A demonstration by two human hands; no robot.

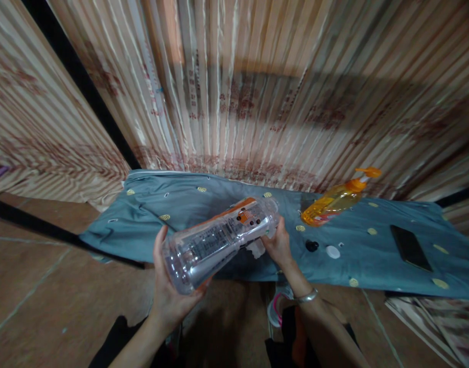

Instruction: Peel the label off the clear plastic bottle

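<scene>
A large clear plastic bottle (219,240) with a printed label lies tilted between my hands, above the cloth-covered bench. My left hand (177,296) cups its base, thumb along the near left side. Around the neck end at the upper right, my right hand (278,245) is closed, and a crumpled whitish tissue or cloth (256,249) hangs beside those fingers. Right of that hand lie a small black cap (311,246) and a white round lid (333,251). Farther right stands a yellow pump bottle (334,202) with an orange pump head.
The narrow bench (138,225) has a blue-green cloth with a pineapple print. A black phone (411,247) lies at its right. Pleated patterned curtains (250,102) hang behind, and a black metal pole (85,87) slants at the left. Brown floor (35,286) shows below.
</scene>
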